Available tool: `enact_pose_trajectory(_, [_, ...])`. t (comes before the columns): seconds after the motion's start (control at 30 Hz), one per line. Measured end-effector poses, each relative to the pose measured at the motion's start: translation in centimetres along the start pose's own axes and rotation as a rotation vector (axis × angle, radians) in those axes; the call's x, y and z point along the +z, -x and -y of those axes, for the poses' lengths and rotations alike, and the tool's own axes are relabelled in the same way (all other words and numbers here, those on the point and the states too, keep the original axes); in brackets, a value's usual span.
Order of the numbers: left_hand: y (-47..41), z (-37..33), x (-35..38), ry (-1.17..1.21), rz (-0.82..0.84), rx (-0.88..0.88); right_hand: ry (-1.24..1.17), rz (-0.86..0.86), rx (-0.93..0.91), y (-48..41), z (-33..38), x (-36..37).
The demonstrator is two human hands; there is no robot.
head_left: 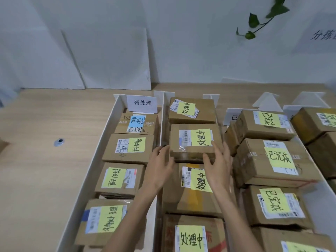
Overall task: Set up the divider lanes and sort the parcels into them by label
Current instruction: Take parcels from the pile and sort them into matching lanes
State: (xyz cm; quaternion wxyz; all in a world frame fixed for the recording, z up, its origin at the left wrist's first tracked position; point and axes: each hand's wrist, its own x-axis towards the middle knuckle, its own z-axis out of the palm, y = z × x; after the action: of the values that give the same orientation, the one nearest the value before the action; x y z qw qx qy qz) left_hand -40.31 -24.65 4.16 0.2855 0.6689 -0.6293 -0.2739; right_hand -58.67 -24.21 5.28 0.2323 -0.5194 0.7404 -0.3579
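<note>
**Head view: a parcel (194, 140) met by both hands in the middle lane**

The parcel is placed second from the far end of the middle row (197, 180), and its yellow note is marked 处理中. The left hand (160, 166) is laid against the near left corner of the box with its fingers loosely extended and spread; nothing is enclosed by them. The right hand (216, 166) is set at the near right corner, with the thumb on the front face and the fingers reaching over the top edge beside the note. Whether the box is actually clamped there cannot be told.

The middle row is separated from the left row (127, 148) by a white divider (162, 120) stood upright on the wooden surface (45, 151). The left row is bounded on its outer side by a second divider (109, 128) and headed by a white sign (142, 103) marked 待处理; the same words are repeated on the yellow notes of its parcels. A right row (274, 160) is labelled 已完成. Further boxes (312, 122) are cut off at the right edge. White boards (112, 57) are leant against the wall, and a green vine (254, 20) is seen at the upper right.
</note>
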Motion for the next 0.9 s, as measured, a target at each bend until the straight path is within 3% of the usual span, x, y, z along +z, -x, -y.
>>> enact_pose_trajectory(0.13, [2.7, 2.2, -4.6, 0.052, -0.052, 0.034, 0.051, -0.085, -0.112, 3.2, 2.7, 1.8])
enact_pose_trajectory(0.53, [15.5, 15.4, -26.0, 0.031, -0.298, 0.019, -0.087, 0.259, -0.313, 23.6, 19.5, 15.4])
enact_pose_trajectory(0.9, [27.1, 29.9, -44.5, -0.041, -0.562, -0.194, -0.134, 0.546, -0.514, 39.1, 33.3, 28.1])
